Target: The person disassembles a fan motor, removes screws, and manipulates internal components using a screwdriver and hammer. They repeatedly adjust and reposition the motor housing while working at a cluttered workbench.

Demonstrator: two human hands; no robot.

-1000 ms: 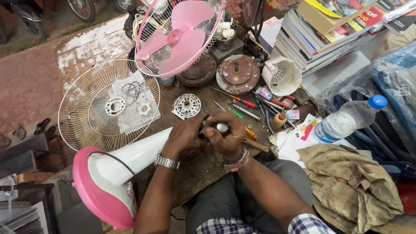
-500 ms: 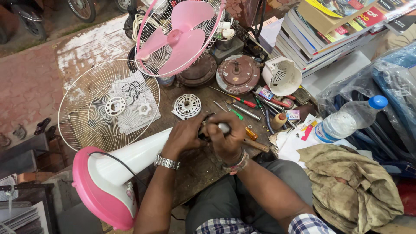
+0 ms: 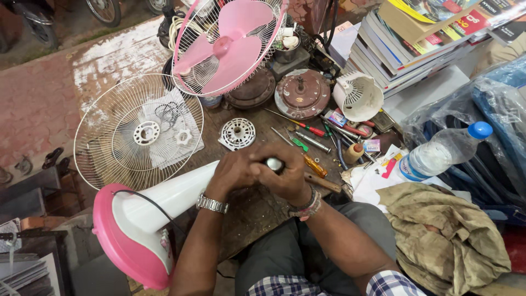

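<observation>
Over workbench (image 3: 257,211): left hand (image 3: 233,171), right hand (image 3: 287,175) both clasped around small metal part (image 3: 273,163).

**What the view keeps back**

The left hand (image 3: 233,171) and right hand (image 3: 285,175) close together over a small metal part (image 3: 274,163); only its rounded silvery tip shows, and what the rest of it is cannot be told. The top of the white fan stand (image 3: 164,194) runs under the left hand and is lost there. The pink fan blades (image 3: 227,46) and their cage are cut by the far edge, as is the book stack (image 3: 405,44) at far right. The bits among the screwdrivers (image 3: 307,131) on the worktop (image 3: 257,211) are too small to tell. The person's body is cut off at the near edge.
</observation>
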